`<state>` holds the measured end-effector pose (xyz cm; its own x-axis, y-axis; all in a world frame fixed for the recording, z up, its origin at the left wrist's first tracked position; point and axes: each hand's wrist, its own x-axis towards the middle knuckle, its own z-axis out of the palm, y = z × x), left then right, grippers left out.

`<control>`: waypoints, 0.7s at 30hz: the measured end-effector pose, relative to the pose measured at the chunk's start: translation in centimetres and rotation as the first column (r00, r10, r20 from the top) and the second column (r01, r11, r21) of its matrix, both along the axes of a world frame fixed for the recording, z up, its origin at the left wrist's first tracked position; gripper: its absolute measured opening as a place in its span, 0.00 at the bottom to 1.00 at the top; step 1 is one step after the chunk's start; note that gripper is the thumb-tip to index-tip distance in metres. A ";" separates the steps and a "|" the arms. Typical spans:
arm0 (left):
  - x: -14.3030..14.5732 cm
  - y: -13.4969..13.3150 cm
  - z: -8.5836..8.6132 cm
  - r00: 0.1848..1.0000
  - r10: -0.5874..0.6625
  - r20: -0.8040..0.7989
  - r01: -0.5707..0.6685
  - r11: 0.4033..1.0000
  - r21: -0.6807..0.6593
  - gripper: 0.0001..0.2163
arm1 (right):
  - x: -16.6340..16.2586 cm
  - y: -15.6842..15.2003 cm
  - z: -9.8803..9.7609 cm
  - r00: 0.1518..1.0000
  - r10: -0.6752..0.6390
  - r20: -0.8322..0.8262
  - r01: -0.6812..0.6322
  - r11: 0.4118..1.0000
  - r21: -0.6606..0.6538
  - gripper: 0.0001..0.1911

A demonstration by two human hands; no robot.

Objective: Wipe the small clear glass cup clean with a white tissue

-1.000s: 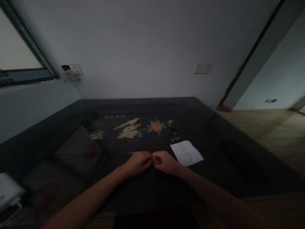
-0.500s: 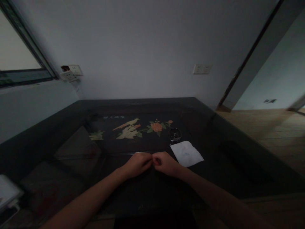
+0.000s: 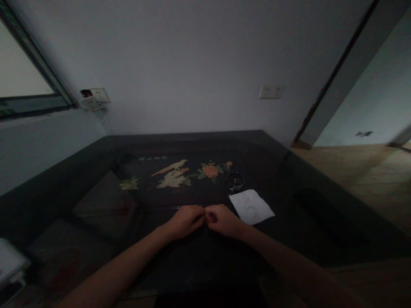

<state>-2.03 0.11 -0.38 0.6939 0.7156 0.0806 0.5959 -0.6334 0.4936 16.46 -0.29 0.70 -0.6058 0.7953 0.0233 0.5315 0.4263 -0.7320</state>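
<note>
My left hand [image 3: 188, 220] and my right hand [image 3: 224, 220] rest on the near part of a dark glossy table [image 3: 192, 265]. Both are curled into fists, meeting knuckle to knuckle. Nothing shows in the hollow of the right fist; the inside of the left one faces away. Just beyond the right hand lies a white paper sheet [image 3: 252, 207] with a small pale bluish mark or object [image 3: 250, 207] on it. Behind that sheet sits a round, shiny, dark-rimmed object [image 3: 235, 182], too dim to name.
A bird-and-flower picture [image 3: 175, 175] decorates the tabletop. At the lower left edge is a white object [image 3: 11, 261], partly cut off. A long dark shape [image 3: 327, 216] lies on the right side. The wall behind bears sockets [image 3: 271, 91].
The view has shifted very slightly. Both hands, the paper and the round object stay in place.
</note>
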 end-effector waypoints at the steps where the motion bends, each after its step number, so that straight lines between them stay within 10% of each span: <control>1: 0.0 0.0 0.0 1.000 0.002 0.005 -0.002 1.000 -0.004 0.08 | 0.0 0.0 0.0 1.000 -0.002 -0.005 0.002 1.000 -0.005 0.11; 21: 0.1 -0.1 0.2 1.000 0.020 -0.009 -0.021 1.000 -0.019 0.08 | -0.1 0.0 -0.3 1.000 -0.017 -0.012 0.017 0.999 -0.031 0.11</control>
